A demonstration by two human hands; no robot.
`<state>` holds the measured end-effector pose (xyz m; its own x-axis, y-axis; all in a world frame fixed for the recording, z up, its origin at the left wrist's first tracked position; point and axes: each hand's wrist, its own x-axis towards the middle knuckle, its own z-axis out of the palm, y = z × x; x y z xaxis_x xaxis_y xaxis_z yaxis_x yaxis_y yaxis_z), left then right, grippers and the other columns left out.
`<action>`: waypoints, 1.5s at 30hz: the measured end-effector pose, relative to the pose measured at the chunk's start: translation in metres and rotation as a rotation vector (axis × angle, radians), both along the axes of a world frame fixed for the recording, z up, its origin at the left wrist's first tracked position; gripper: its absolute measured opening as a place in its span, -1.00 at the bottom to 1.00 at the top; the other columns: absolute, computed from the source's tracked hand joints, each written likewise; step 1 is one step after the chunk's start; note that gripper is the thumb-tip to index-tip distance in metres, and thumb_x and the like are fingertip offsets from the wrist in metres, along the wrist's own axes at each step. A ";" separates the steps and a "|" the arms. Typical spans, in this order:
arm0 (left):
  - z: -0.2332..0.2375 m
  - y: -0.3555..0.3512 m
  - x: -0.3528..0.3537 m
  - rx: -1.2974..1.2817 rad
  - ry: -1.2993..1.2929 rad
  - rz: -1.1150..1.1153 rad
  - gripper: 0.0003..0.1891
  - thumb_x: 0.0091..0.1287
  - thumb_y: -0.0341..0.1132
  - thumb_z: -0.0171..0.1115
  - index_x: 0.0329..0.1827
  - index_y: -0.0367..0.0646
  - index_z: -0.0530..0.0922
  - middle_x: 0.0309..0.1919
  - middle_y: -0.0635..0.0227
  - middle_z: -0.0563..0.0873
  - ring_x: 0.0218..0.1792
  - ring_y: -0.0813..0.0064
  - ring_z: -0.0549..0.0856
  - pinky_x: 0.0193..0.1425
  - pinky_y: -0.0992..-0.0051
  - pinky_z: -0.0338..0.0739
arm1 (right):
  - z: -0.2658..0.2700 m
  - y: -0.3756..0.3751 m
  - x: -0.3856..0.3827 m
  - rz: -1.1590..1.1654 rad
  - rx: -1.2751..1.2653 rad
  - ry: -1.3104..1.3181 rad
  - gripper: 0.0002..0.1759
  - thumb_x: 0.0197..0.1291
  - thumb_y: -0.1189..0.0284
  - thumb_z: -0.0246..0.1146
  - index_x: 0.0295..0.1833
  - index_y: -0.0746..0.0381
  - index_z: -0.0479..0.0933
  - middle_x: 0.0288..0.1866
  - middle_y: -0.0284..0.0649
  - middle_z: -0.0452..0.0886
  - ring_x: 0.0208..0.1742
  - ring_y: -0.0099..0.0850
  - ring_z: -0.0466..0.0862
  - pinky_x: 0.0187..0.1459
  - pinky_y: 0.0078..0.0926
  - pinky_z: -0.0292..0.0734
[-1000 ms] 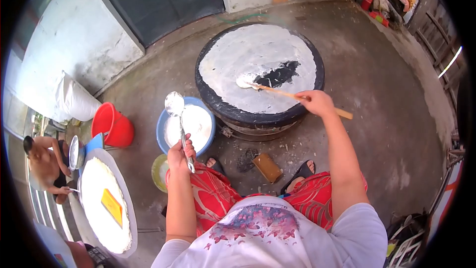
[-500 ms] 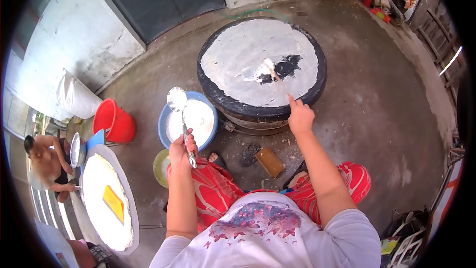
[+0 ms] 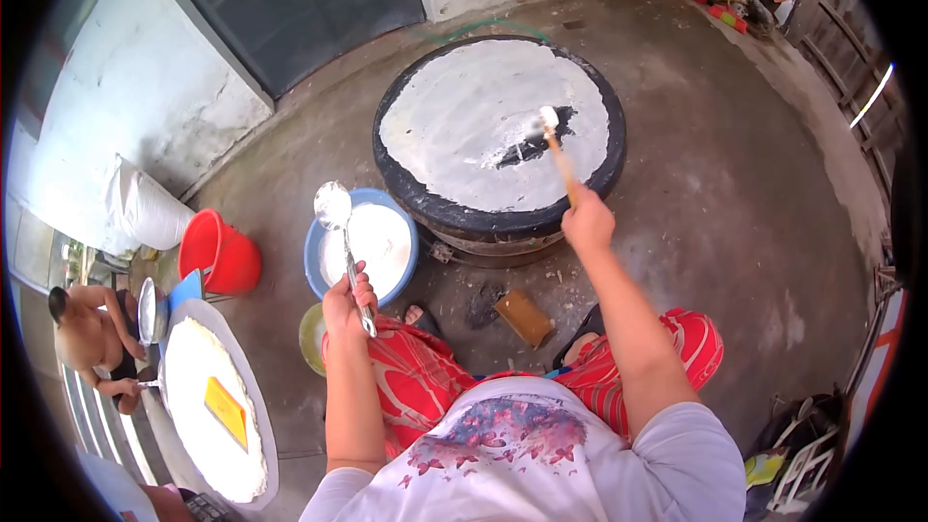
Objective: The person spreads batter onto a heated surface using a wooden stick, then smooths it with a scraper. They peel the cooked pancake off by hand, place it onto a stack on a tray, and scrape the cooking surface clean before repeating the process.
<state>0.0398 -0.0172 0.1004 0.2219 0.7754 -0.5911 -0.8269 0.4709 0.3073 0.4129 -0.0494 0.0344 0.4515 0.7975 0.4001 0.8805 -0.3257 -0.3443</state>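
My left hand (image 3: 350, 306) is closed round the handle of a metal ladle (image 3: 333, 205), its bowl up over the edge of a blue basin (image 3: 411, 275) of white batter (image 3: 379, 244). My right hand (image 3: 588, 220) grips a wooden-handled spreader (image 3: 562, 162) whose tip is coated in white. That tip touches the white layer of batter (image 3: 454, 126) on a large round black griddle (image 3: 387, 179). A dark bare patch (image 3: 527, 151) shows in the layer beside the tip.
A brown block (image 3: 525, 317) lies on the floor before the griddle. Left are a red bucket (image 3: 220, 253), a white sack (image 3: 150, 203), and a round board with a white sheet (image 3: 198, 358) and yellow scraper (image 3: 225, 411). Another person (image 3: 101, 333) sits beyond it.
The spreader's tip has moved right and slightly up across the griddle, and the dark patch has become smaller. My left hand still holds the ladle in much the same place.
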 end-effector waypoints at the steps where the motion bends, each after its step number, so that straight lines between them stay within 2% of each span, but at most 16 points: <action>1: 0.000 0.000 0.000 -0.004 0.010 0.009 -0.71 0.39 -0.29 -0.26 -0.03 -0.35 0.31 -0.47 0.33 0.41 -0.64 0.64 0.31 -0.66 0.68 0.24 | -0.002 -0.002 -0.004 0.071 0.086 0.029 -0.59 -0.05 0.50 0.07 0.01 0.06 0.46 -0.35 -0.24 0.49 -0.39 -0.25 0.55 -0.40 -0.29 0.46; 4: 0.001 0.001 0.003 -0.016 0.016 0.010 -0.70 0.39 -0.29 -0.26 -0.03 -0.35 0.32 -0.47 0.33 0.41 -0.65 0.64 0.31 -0.67 0.68 0.24 | -0.004 -0.008 0.011 0.048 -0.069 -0.160 -0.58 -0.05 0.52 0.06 0.02 0.06 0.45 -0.34 -0.24 0.49 -0.38 -0.24 0.55 -0.40 -0.29 0.46; 9: 0.000 0.000 0.003 -0.015 0.011 -0.012 -0.71 0.39 -0.30 -0.26 -0.04 -0.35 0.32 -0.48 0.33 0.41 -0.65 0.64 0.31 -0.67 0.69 0.23 | 0.007 -0.011 0.037 -0.141 -0.176 -0.056 -0.54 -0.06 0.51 0.09 0.07 0.13 0.40 -0.27 -0.18 0.51 -0.29 -0.17 0.57 -0.27 -0.24 0.49; 11: -0.001 0.001 0.002 -0.014 0.023 0.010 -0.71 0.38 -0.31 -0.25 -0.04 -0.35 0.33 -0.49 0.34 0.41 -0.66 0.65 0.31 -0.68 0.70 0.23 | 0.008 -0.016 0.026 -0.213 -0.154 0.256 -0.62 0.06 0.48 0.04 0.06 0.17 0.38 -0.21 -0.10 0.54 -0.18 -0.12 0.57 -0.17 -0.19 0.48; 12: 0.000 0.001 0.003 -0.013 0.023 0.008 -0.71 0.38 -0.31 -0.25 -0.04 -0.35 0.33 -0.49 0.34 0.41 -0.66 0.65 0.31 -0.68 0.70 0.23 | -0.001 -0.015 0.030 -0.215 -0.153 0.256 -0.62 0.06 0.48 0.04 0.06 0.17 0.38 -0.21 -0.10 0.54 -0.18 -0.12 0.57 -0.17 -0.19 0.48; 14: 0.003 0.000 0.005 -0.019 0.055 0.030 -0.71 0.38 -0.31 -0.26 -0.04 -0.35 0.33 -0.51 0.34 0.41 -0.66 0.65 0.31 -0.69 0.70 0.23 | -0.031 -0.013 0.047 -0.033 0.122 0.578 -0.67 0.17 0.40 -0.01 0.06 0.19 0.37 -0.20 -0.02 0.57 -0.14 -0.10 0.57 -0.13 -0.21 0.46; 16: 0.001 0.000 0.004 -0.019 0.051 0.023 -0.72 0.38 -0.32 -0.25 -0.04 -0.35 0.33 -0.50 0.34 0.41 -0.66 0.65 0.31 -0.69 0.70 0.23 | -0.030 -0.007 0.078 -0.034 0.137 0.672 -0.69 0.22 0.36 -0.03 0.05 0.18 0.39 -0.36 -0.08 0.59 -0.30 -0.21 0.60 -0.20 -0.32 0.46; 18: 0.002 0.000 0.004 -0.015 0.043 0.012 -0.72 0.37 -0.33 -0.24 -0.05 -0.36 0.33 -0.50 0.34 0.42 -0.66 0.65 0.31 -0.69 0.70 0.23 | -0.036 0.004 0.114 -0.104 0.049 0.709 -0.69 0.26 0.41 -0.07 0.07 0.19 0.42 -0.49 -0.32 0.52 -0.53 -0.57 0.47 -0.45 -0.56 0.40; 21: 0.005 0.001 0.004 -0.040 0.049 0.004 -0.73 0.36 -0.35 -0.23 -0.05 -0.36 0.34 -0.50 0.34 0.42 -0.66 0.66 0.32 -0.68 0.70 0.24 | -0.027 0.006 0.132 -0.055 -0.127 0.910 -0.70 0.27 0.40 -0.08 0.04 0.17 0.47 -0.51 -0.35 0.53 -0.59 -0.61 0.42 -0.55 -0.59 0.34; 25: 0.001 0.000 0.004 -0.015 0.062 0.013 -0.74 0.35 -0.37 -0.21 -0.05 -0.36 0.35 -0.51 0.35 0.42 -0.66 0.66 0.32 -0.67 0.71 0.24 | -0.012 -0.021 0.132 0.126 -0.204 0.803 -0.72 0.27 0.39 -0.05 0.02 0.14 0.49 -0.53 -0.36 0.53 -0.63 -0.62 0.39 -0.60 -0.59 0.30; 27: 0.001 0.002 0.004 -0.006 0.049 0.016 -0.74 0.35 -0.37 -0.21 -0.06 -0.36 0.35 -0.51 0.35 0.42 -0.66 0.66 0.33 -0.67 0.71 0.25 | -0.007 -0.033 0.135 0.039 -0.148 1.020 -0.73 0.23 0.39 0.00 -0.03 0.18 0.52 -0.53 -0.32 0.56 -0.52 -0.58 0.50 -0.40 -0.57 0.40; 30: 0.000 0.001 0.005 -0.014 0.046 0.007 -0.74 0.35 -0.37 -0.21 -0.05 -0.36 0.34 -0.50 0.35 0.42 -0.66 0.65 0.32 -0.67 0.70 0.25 | -0.038 -0.026 0.132 -0.060 0.092 0.965 -0.73 0.22 0.37 0.03 -0.02 0.17 0.52 -0.55 -0.31 0.56 -0.52 -0.58 0.52 -0.41 -0.57 0.42; 36: 0.001 0.001 0.005 -0.024 0.053 -0.011 -0.71 0.37 -0.33 -0.25 -0.03 -0.37 0.32 -0.49 0.33 0.42 -0.65 0.64 0.32 -0.67 0.69 0.24 | -0.002 -0.032 0.085 0.123 -0.163 0.763 -0.73 0.20 0.39 0.04 -0.02 0.17 0.52 -0.51 -0.27 0.57 -0.51 -0.54 0.55 -0.39 -0.53 0.46; 40: 0.000 -0.001 0.002 0.009 0.045 -0.045 -0.70 0.38 -0.31 -0.27 -0.02 -0.37 0.32 -0.48 0.32 0.40 -0.65 0.64 0.31 -0.66 0.68 0.25 | -0.035 -0.045 0.101 0.127 -0.035 0.857 -0.73 0.20 0.39 0.06 -0.02 0.19 0.52 -0.50 -0.28 0.58 -0.51 -0.56 0.55 -0.39 -0.56 0.46; 42: 0.003 -0.003 0.004 0.017 0.069 -0.055 -0.70 0.38 -0.31 -0.27 -0.02 -0.37 0.32 -0.48 0.32 0.40 -0.64 0.64 0.31 -0.66 0.68 0.24 | -0.047 -0.043 0.088 -0.049 0.088 0.913 -0.73 0.22 0.41 0.04 -0.01 0.21 0.52 -0.49 -0.38 0.54 -0.52 -0.62 0.50 -0.44 -0.64 0.41; 45: 0.010 -0.005 0.010 0.080 0.216 -0.119 -0.68 0.38 -0.31 -0.24 0.02 -0.39 0.32 -0.50 0.33 0.42 -0.67 0.68 0.30 -0.70 0.72 0.21 | -0.044 -0.036 0.047 0.082 0.006 0.747 -0.73 0.23 0.38 0.03 -0.02 0.15 0.53 -0.53 -0.36 0.55 -0.52 -0.59 0.53 -0.43 -0.62 0.43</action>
